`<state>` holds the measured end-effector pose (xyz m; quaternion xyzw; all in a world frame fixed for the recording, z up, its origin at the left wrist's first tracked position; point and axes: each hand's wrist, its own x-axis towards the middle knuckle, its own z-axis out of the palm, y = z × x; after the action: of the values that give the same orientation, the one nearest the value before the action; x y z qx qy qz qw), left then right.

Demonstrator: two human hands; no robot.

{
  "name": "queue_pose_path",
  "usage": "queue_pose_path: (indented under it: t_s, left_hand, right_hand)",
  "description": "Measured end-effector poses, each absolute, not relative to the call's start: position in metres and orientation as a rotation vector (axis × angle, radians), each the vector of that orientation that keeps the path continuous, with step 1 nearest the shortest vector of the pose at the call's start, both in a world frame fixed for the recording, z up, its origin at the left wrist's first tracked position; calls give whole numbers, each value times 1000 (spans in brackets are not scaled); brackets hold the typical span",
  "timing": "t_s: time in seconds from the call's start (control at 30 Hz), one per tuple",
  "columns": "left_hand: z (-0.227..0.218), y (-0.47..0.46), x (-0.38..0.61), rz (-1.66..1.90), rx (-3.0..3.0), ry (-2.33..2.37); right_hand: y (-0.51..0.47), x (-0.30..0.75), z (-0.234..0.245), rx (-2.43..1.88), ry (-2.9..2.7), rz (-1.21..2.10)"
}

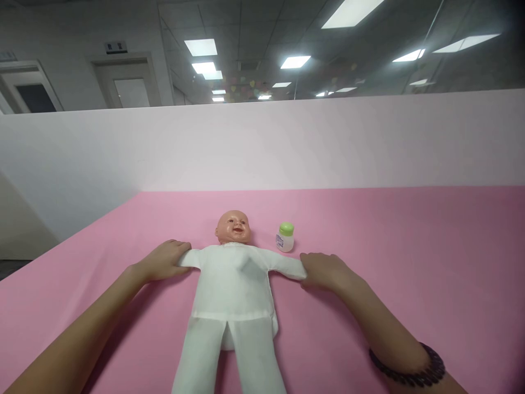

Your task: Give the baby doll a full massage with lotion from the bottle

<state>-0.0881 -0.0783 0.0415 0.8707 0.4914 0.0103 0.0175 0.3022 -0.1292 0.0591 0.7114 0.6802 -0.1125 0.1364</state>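
Note:
A baby doll (234, 282) in a white cloth top and trousers lies face up on the pink table cover, its arms spread to both sides. My left hand (166, 260) is closed around the end of the doll's sleeve on the left. On the other side, my right hand (324, 271) grips the opposite sleeve end. The doll's own hands are hidden, and its lower legs run out of the picture. A small clear jar (285, 241) with a green lid stands upright beside the doll's head, touched by neither hand.
The pink cover (410, 246) spreads over the table and reaches a low white partition (328, 145) at the back. Beyond it are doors (127, 82), glass and ceiling lights. A dark beaded bracelet (414, 372) circles my right forearm.

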Motion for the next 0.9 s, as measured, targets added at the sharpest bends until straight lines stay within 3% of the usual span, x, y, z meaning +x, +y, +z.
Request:
queue_pose_path:
  t_s: [0.43,0.6,0.9]
  left_hand:
    - [55,-86,-98,62,2159,1455]
    - [50,-80,-113,-104,1937,1437]
    - [55,-78,-121,-49,1911,1376]
  right_hand:
    - [-125,306,59,2045,2000,-130]
    - [-127,305,64,2085,1953,-156]
    - [-129,307,73,2177,1900,-295]
